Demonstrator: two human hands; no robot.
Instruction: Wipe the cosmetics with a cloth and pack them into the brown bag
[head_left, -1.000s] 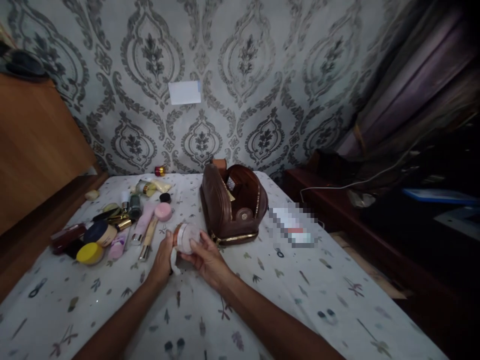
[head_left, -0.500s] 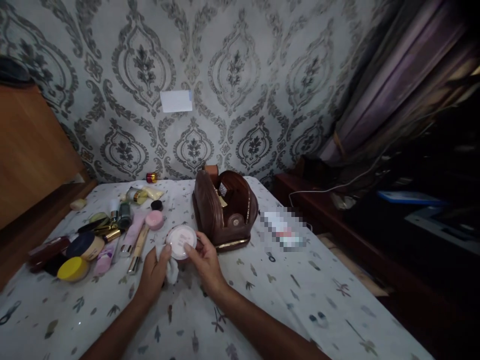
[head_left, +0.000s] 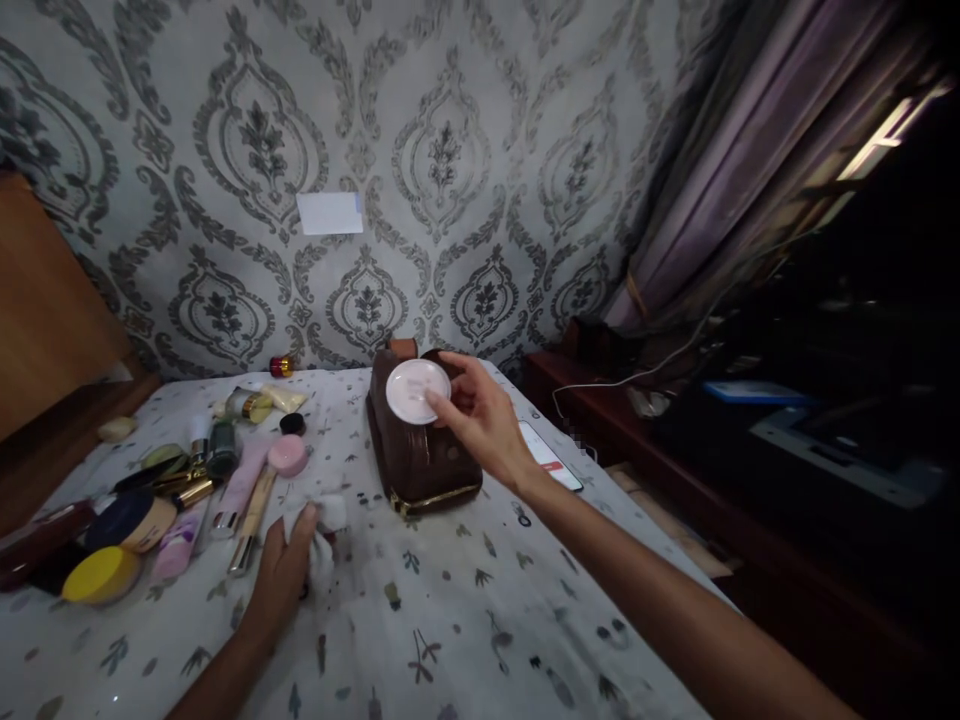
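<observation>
A round flat jar with a white lid (head_left: 417, 391) is held by its right edge between the thumb and fingers of my right hand (head_left: 480, 415). It hangs over the brown cosmetic bag (head_left: 442, 480), covering much of the bag's opening. My left hand (head_left: 285, 560) grips a crumpled white wipe (head_left: 322, 550) low over the cloth, to the left of the bag. Closest to that hand lies a slim beige tube with a gold cap (head_left: 253, 515). A small pink jar (head_left: 288, 456) sits just beyond it.
Makeup items crowd the left side, among them a yellow-lidded jar (head_left: 102, 575), a purple tube (head_left: 176, 545) and a dark green bottle (head_left: 222, 448). A red and gold jar (head_left: 281, 366) stands near the wall. A lit phone (head_left: 551, 457) lies right of the bag.
My right hand has carried the white-lidded jar away from my left hand, up and right to above the bag. The left hand keeps the wipe and has shifted slightly down-left. The view has turned somewhat.
</observation>
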